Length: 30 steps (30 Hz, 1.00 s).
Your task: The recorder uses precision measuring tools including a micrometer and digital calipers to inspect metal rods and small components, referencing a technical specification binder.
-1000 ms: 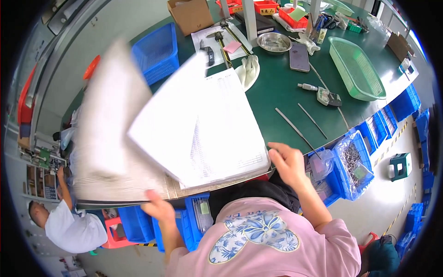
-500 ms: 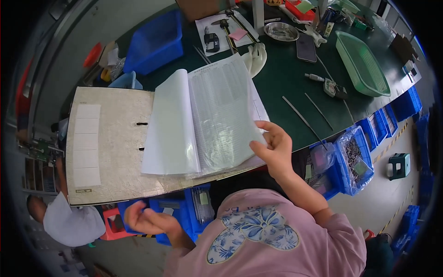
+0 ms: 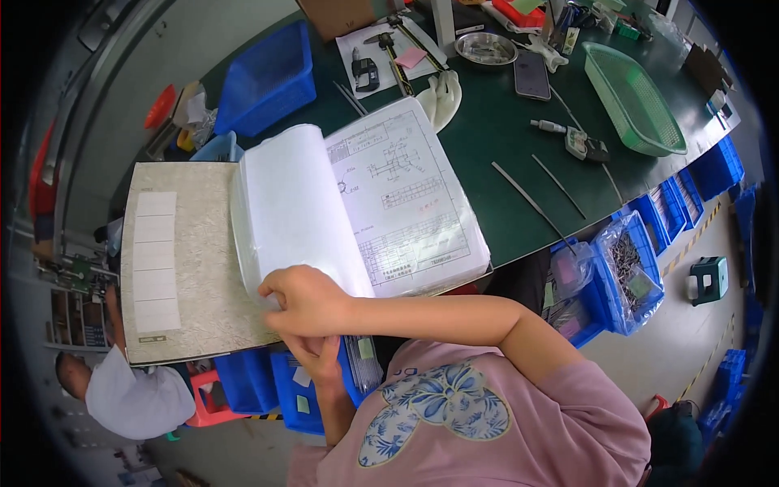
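A beige cardboard binder [image 3: 204, 268] lies open: glossy white pages [image 3: 296, 203] turned leftward, a white printed drawing sheet [image 3: 415, 215] unturned. The right hand [image 3: 307, 300] overlaps the left hand [image 3: 320, 353]; whether fingers grip, I cannot tell.

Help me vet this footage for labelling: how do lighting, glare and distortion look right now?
Head view: the fisheye blackens the corners and bows the edge of the green table; head view: pale glare lies toward the table's right end; head view: the folded-over pages look bright white, while line work shows on the drawing sheet.
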Each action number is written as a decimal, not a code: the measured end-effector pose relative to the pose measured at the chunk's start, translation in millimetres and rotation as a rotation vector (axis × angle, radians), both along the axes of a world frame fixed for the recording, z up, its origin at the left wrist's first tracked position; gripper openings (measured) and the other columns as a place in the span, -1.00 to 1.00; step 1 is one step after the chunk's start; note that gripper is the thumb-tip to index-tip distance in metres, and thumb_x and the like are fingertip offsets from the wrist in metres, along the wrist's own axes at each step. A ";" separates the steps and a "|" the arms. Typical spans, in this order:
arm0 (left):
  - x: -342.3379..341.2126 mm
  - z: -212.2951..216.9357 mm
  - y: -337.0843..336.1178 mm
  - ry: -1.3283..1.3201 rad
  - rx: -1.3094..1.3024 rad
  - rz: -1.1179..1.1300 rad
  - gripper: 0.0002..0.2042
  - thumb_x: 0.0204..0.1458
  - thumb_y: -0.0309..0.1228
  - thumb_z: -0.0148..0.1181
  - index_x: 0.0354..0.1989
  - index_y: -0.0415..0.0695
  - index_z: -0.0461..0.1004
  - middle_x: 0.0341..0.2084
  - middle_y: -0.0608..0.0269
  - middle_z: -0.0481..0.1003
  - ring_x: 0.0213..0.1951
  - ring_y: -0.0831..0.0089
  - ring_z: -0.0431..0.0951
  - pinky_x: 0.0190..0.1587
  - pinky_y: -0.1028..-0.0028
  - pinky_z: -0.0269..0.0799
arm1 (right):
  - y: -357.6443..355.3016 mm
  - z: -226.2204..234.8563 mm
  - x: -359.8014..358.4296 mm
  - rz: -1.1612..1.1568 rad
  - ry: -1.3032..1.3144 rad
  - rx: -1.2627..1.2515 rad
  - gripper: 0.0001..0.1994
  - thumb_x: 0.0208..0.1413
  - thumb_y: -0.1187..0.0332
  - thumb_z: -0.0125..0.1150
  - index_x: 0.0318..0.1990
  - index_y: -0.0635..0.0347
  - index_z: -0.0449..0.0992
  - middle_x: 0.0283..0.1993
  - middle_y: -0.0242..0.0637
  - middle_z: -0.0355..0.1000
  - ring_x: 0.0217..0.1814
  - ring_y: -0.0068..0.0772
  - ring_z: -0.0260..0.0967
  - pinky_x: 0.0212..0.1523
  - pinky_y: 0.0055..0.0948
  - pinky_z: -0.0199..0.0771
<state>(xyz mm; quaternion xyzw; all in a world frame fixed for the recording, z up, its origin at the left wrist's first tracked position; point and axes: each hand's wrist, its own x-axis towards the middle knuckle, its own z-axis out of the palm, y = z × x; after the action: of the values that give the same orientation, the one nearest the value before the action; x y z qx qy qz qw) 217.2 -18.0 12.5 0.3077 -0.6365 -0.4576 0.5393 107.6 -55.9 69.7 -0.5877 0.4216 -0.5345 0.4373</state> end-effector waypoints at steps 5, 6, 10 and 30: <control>10.4 0.3 -6.2 0.310 0.415 0.250 -0.48 -0.06 -0.43 -0.01 0.09 -0.24 -0.01 -0.09 0.13 0.23 -0.05 0.35 0.28 -0.04 0.40 0.23 | 48.1 3.9 -77.8 -0.518 0.488 -0.237 -0.44 -0.27 0.07 0.24 -0.10 0.26 0.37 -0.80 -0.29 0.19 -0.79 -0.29 0.20 -0.69 -0.41 0.21; 15.7 2.8 -6.4 0.275 0.478 0.280 -0.48 -0.07 -0.45 0.00 0.08 -0.27 -0.01 -0.18 0.14 0.29 -0.13 0.39 0.33 -0.11 0.43 0.26 | 62.2 -0.8 -103.1 -0.672 0.674 0.033 -0.45 -0.25 0.11 0.24 -0.10 0.28 0.37 -0.81 -0.30 0.19 -0.78 -0.31 0.23 -0.68 -0.45 0.23; 29.5 15.1 3.0 -0.101 0.326 0.552 -0.48 -0.10 -0.38 0.01 0.05 -0.32 0.05 -0.18 0.15 0.22 -0.28 0.48 0.27 -0.26 0.51 0.20 | 94.5 -31.1 -145.9 -0.828 1.003 0.360 -0.53 -0.17 0.16 0.15 -0.14 0.33 0.38 -0.69 -0.19 0.33 -0.64 -0.24 0.33 -0.62 -0.39 0.28; 22.5 63.7 -83.9 -0.530 0.286 0.086 -0.54 -0.12 -0.57 0.04 0.03 -0.26 0.14 -0.32 0.20 0.37 -0.38 0.52 0.40 -0.31 0.54 0.33 | 114.5 -44.2 -151.2 -0.809 0.608 0.281 -0.53 -0.30 0.37 0.28 -0.12 0.29 0.39 -0.81 -0.43 -0.01 -0.78 -0.65 -0.07 -0.71 -0.60 -0.04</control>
<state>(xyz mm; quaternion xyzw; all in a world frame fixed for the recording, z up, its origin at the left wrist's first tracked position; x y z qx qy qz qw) 239.7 -101.9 76.3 0.5156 -0.6707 -0.4230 0.3245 -43.6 58.6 25.5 -0.4422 0.7902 -0.4043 0.1285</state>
